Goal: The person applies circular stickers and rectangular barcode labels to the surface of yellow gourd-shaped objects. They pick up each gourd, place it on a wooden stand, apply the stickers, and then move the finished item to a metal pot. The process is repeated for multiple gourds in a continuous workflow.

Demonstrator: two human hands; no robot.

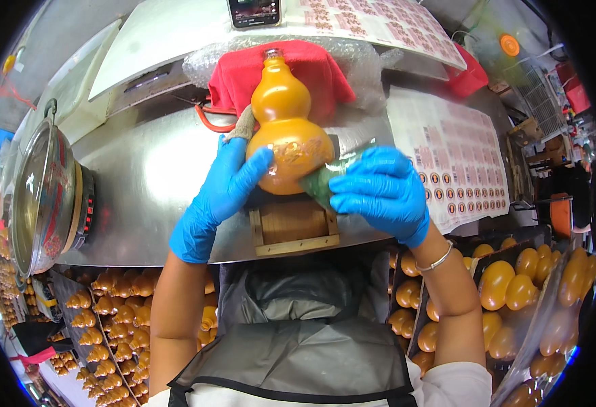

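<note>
A glossy orange gourd (281,102) lies in the middle of the bench, its narrow neck pointing away from me against a red cloth (332,74). Raised or printed markings show on its wide lower bulb. My left hand (226,180), in a blue glove, grips the gourd's left side with the thumb on the lower bulb; beige fabric covers one fingertip. In my blue-gloved right hand (379,190) is a green cone-shaped plastic bag (321,184). Its tip meets the gourd's lower right side; whether they touch I cannot tell. A wooden frame (294,245) sits under the gourd's near end.
To the left, a wide metal pan (40,197) stands on a round heater. Printed sticker sheets (447,156) lie to the right, and a phone (254,12) is at the back. Red-handled pliers (206,122) rest near the cloth. Trays of orange gourds (118,319) are below the bench edge.
</note>
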